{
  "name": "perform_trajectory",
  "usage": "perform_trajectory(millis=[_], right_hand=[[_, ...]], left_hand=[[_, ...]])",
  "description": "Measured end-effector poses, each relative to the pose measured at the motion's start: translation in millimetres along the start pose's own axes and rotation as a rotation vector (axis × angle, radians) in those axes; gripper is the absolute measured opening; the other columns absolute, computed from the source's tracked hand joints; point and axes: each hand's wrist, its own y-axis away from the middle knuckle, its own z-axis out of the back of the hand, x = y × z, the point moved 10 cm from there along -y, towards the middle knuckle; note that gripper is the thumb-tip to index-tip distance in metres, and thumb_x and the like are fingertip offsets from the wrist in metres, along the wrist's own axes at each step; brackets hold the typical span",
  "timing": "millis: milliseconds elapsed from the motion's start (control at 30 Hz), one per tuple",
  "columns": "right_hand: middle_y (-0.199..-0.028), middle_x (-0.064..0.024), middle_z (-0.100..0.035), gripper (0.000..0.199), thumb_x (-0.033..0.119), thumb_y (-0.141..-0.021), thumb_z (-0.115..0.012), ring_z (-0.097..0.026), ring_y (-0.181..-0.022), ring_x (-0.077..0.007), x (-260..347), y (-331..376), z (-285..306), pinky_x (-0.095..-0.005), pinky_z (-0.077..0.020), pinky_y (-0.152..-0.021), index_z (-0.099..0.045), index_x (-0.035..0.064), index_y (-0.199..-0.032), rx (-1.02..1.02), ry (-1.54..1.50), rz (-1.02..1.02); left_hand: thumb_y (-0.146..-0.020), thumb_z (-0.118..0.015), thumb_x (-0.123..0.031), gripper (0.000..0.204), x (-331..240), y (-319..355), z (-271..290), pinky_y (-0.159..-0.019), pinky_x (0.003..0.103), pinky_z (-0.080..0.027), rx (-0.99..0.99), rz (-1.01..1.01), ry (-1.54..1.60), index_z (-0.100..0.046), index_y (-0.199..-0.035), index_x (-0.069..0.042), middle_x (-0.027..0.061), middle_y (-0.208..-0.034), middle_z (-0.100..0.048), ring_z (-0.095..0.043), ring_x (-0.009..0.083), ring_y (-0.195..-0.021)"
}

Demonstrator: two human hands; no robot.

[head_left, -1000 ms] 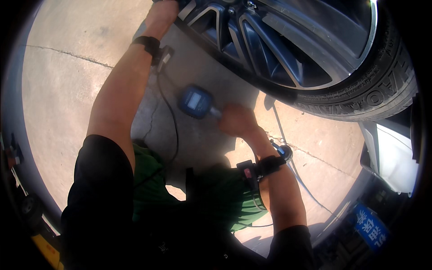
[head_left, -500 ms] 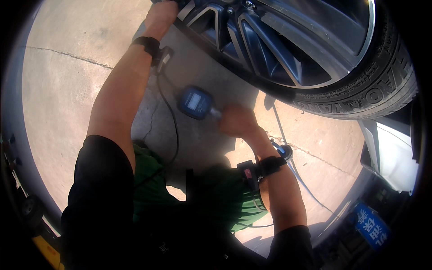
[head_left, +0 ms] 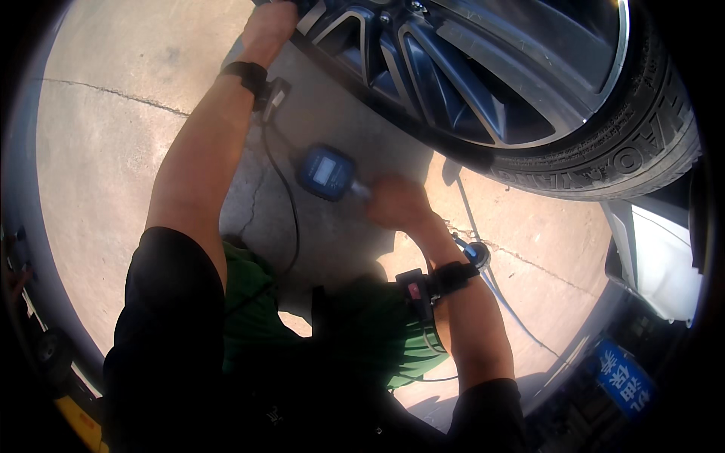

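My right hand [head_left: 396, 202] is closed on the grip of a tyre pressure gauge [head_left: 326, 172], a dark blue box with a small lit screen. The gauge hangs over the shaded ground, below the wheel. Up at the top edge, my left hand [head_left: 270, 29] is curled beside the tyre [head_left: 589, 181]. Its fingertips are cut off by the frame, so what they grip cannot be made out. The wheel's grey spoked rim [head_left: 521, 106] fills the upper right.
A thin hose [head_left: 513, 306] runs over the cracked concrete floor [head_left: 98, 143] on the right. A black cable [head_left: 293, 219] hangs from the device on my left wrist [head_left: 273, 94]. White bodywork [head_left: 661, 264] and a blue sign [head_left: 623, 380] stand at the right.
The gauge and my right hand have shifted very slightly left. My left hand stays by the wheel.
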Motion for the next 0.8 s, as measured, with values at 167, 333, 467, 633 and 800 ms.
perform_trajectory(millis=[167,333,467,633,800], right_hand=[[-0.111,-0.017,-0.071,0.034,0.022,-0.083,-0.055,-0.067,-0.108,-0.0336,0,1,2,-0.0431,-0.051,-0.094,-0.071,0.0037,-0.105,-0.008,0.005,-0.009],[-0.111,-0.0172,-0.071,0.034,0.022,-0.082,-0.055,-0.067,-0.107,-0.0337,2,2,4,-0.0431,-0.0513,-0.094,-0.071,0.0035,-0.105,-0.011,0.003,-0.006],[-0.109,-0.0173,-0.071,0.033,0.022,-0.081,-0.056,-0.068,-0.107,-0.0338,0,2,3,-0.0432,-0.0516,-0.094,-0.072,0.0037,-0.104,0.015,-0.006,-0.009],[-0.109,-0.0177,-0.071,0.033,0.022,-0.081,-0.056,-0.068,-0.106,-0.0337,2,3,4,-0.0428,-0.0516,-0.094,-0.072,0.004,-0.104,0.008,-0.005,-0.011],[-0.109,-0.018,-0.071,0.033,0.022,-0.081,-0.056,-0.068,-0.106,-0.0343,1,2,5,-0.0427,-0.0516,-0.094,-0.072,0.0036,-0.104,-0.016,-0.014,-0.017]], left_hand=[[-0.095,-0.034,-0.03,0.049,-4,-4,-4,-0.093,0.05,-0.048,0.016,-0.104,-0.089,-0.068,-0.109,0.002,0.028,-0.114,-0.066,-0.06,0.0464,-0.11],[-0.095,-0.035,-0.028,0.047,-11,-3,-5,-0.092,0.05,-0.048,0.022,-0.207,-0.209,-0.068,-0.108,0.002,0.0276,-0.112,-0.067,-0.061,0.0462,-0.108],[-0.094,-0.036,-0.028,0.046,-9,4,-1,-0.091,0.049,-0.048,0.043,-0.082,-0.075,-0.068,-0.106,0.003,0.0269,-0.111,-0.067,-0.062,0.0451,-0.108],[-0.094,-0.036,-0.03,0.048,-3,0,3,-0.091,0.048,-0.049,-0.008,-0.044,-0.009,-0.069,-0.105,0.003,0.027,-0.109,-0.068,-0.062,0.0444,-0.108],[-0.096,-0.034,-0.032,0.05,-1,5,-1,-0.09,0.047,-0.049,0.038,0.06,0.042,-0.069,-0.106,0.003,0.0275,-0.108,-0.068,-0.063,0.0442,-0.107]])
